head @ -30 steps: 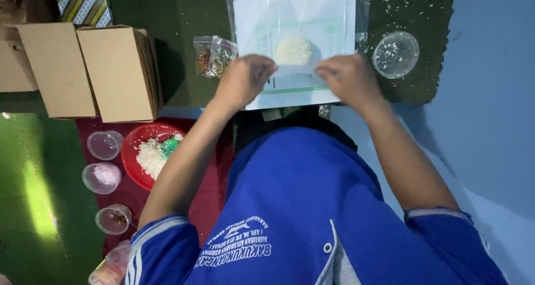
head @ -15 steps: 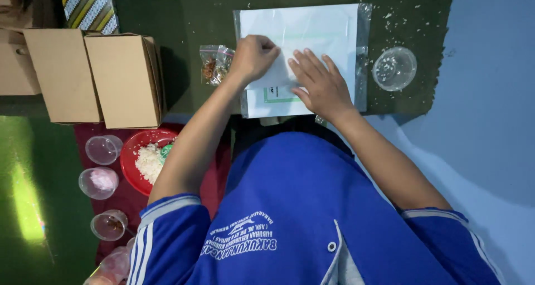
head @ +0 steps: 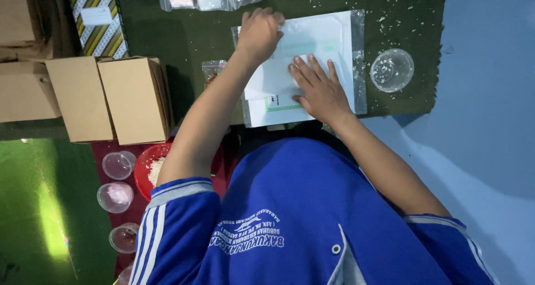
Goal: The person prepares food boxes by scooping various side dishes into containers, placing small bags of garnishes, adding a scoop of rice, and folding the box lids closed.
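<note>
Right hand point(head: 316, 91) lay flat, fingers spread, pressing the white paper sheet point(head: 312, 40) on the green mat point(head: 184, 34); left hand point(head: 259, 31), clenched, gripped the sheet's far-left corner.

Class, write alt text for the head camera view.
A person in a blue jacket presses the right hand flat on white paper over a dark green mat, left hand at its far corner. Cardboard boxes stand to the left.

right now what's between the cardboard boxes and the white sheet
In the head view, dark green mat, a small clear bag of brownish bits and the left forearm lie between the cardboard boxes and the white sheet.
</note>
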